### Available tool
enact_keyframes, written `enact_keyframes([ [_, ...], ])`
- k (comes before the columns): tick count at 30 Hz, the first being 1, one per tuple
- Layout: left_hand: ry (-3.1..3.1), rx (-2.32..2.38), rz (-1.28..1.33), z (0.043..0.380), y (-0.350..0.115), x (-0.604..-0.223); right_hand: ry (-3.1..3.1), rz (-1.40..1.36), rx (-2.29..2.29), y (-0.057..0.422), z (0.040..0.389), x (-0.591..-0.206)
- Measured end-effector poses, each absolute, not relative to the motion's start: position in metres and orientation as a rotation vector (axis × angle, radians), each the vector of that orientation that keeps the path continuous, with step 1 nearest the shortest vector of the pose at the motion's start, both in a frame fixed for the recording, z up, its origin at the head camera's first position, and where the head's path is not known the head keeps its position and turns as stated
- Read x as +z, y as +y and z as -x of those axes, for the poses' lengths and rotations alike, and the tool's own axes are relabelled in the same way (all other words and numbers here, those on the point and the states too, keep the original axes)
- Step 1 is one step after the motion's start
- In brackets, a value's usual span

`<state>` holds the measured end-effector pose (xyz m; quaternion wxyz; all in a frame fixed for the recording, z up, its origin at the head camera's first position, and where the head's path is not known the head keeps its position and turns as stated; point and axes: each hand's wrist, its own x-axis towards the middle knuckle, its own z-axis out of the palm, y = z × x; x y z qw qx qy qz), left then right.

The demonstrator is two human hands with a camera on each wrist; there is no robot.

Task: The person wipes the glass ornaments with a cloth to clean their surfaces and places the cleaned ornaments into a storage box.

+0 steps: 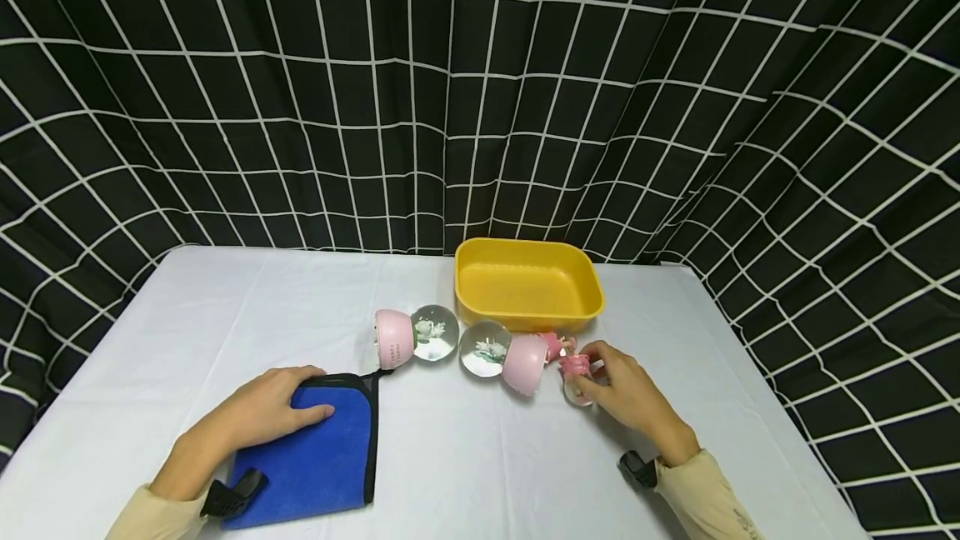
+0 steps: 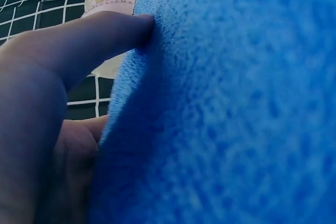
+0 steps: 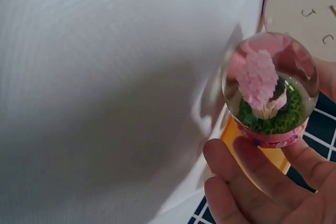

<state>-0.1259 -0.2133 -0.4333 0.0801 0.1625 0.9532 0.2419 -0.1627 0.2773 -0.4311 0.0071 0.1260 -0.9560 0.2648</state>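
One clear globe [image 3: 273, 92], pink tree [image 3: 257, 80] inside — right fingers [image 3: 268, 174] pinch it — left fingers [image 1: 300, 374] spread over blue fabric [image 1: 322, 465].

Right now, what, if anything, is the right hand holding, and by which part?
The right hand holds the small snow globe by its pink base, leaving the glass dome largely uncovered.

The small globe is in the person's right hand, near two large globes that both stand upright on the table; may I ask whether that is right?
Almost: the two large globes do not stand upright; the head view shows both lying on their sides on the table. The small globe is in the right hand near them, as you say.
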Motion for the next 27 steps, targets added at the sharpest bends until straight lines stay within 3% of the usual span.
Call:
enact_keyframes([
  [17, 2.622, 0.892, -0.579, 0.123, -0.231, -0.426, -3.004, -0.374, 0.926, 0.282, 0.157, -0.425],
  [27, 2.608, 0.974, -0.668, 0.119, -0.232, -0.422, -2.946, -0.529, 0.894, 0.284, 0.153, -0.425],
])
